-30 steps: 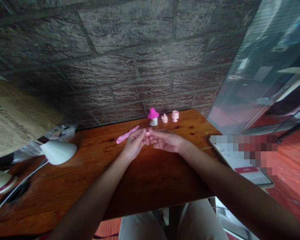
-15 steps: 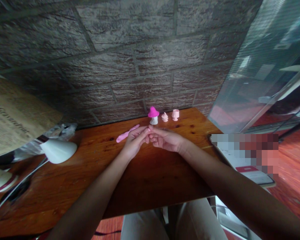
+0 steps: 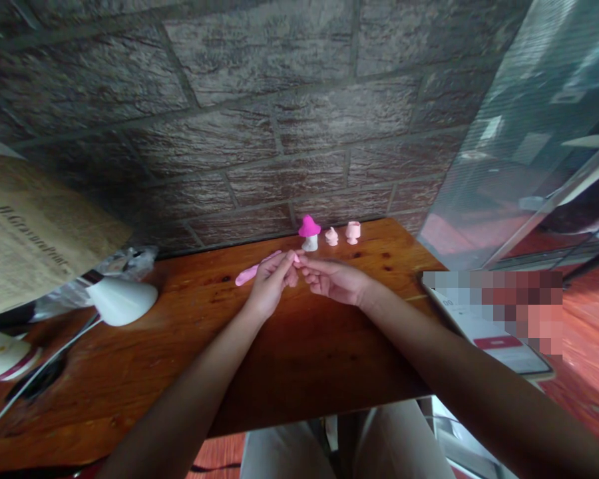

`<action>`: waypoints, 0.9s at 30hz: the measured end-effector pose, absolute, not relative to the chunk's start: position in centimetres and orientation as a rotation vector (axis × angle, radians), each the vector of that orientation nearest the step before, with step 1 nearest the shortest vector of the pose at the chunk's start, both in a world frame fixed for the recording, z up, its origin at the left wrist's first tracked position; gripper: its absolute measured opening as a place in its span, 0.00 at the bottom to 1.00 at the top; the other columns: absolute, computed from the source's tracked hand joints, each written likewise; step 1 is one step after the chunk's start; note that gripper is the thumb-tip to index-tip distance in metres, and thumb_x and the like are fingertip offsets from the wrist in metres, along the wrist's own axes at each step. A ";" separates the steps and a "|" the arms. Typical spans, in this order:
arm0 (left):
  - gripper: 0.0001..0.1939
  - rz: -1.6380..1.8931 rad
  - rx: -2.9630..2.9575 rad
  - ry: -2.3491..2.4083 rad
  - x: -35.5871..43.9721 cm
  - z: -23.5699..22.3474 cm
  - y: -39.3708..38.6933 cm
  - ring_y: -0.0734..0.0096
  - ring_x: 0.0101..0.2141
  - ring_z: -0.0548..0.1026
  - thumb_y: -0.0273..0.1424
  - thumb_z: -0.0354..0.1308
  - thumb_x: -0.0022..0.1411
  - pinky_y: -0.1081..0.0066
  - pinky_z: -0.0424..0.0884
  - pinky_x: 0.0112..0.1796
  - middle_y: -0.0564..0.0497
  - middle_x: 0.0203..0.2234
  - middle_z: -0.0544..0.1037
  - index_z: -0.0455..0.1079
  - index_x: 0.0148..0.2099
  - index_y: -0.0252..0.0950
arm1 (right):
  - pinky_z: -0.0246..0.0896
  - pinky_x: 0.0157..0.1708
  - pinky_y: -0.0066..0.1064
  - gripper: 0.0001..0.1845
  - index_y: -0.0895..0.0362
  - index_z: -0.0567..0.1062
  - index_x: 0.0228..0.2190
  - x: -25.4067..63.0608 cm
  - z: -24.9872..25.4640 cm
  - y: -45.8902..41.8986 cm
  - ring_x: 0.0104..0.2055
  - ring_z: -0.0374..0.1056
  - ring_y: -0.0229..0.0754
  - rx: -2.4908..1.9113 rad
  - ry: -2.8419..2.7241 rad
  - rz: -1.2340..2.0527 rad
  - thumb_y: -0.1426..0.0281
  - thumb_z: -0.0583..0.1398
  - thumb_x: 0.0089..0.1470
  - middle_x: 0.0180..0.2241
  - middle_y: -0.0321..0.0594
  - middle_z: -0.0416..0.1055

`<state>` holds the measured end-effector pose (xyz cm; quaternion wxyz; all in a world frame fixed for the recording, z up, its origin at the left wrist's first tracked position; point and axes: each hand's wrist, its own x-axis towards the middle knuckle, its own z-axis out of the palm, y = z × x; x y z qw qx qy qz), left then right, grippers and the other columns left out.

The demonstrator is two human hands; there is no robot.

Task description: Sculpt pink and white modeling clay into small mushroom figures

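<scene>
Pink and small, a soft-looking piece [image 3: 297, 260] sits between the fingertips above the table [image 3: 304, 372]; its long axis is too covered to tell. The left hand [image 3: 269, 285] pinches it between thumb and finger; the right hand [image 3: 340, 283] reaches it with curled fingers, its grip unclear. Beside the left hand, a pink strip [image 3: 246, 275] lies slantwise, its far end toward the wall [image 3: 209, 146] and partly hidden by that hand. Just beyond the fingertips stand an upright pink-capped mushroom [image 3: 309, 230], a swirl-topped figure [image 3: 332, 237] and a pink cup [image 3: 353, 231], in a row.
</scene>
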<state>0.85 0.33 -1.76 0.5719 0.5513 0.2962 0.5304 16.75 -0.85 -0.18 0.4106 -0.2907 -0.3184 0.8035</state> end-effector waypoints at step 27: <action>0.22 1.216 1.091 0.705 1.1 -1.1 0.0 0.81 0.21 0.63 0.46 0.71 0.50 0.78 0.62 0.25 0.59 0.17 0.63 0.69 0.26 0.34 | 0.55 0.25 0.25 0.20 0.56 0.78 0.32 16.7 -0.5 -0.8 0.26 0.63 0.31 -0.839 -1.364 1.389 0.54 0.71 0.44 0.26 0.32 0.72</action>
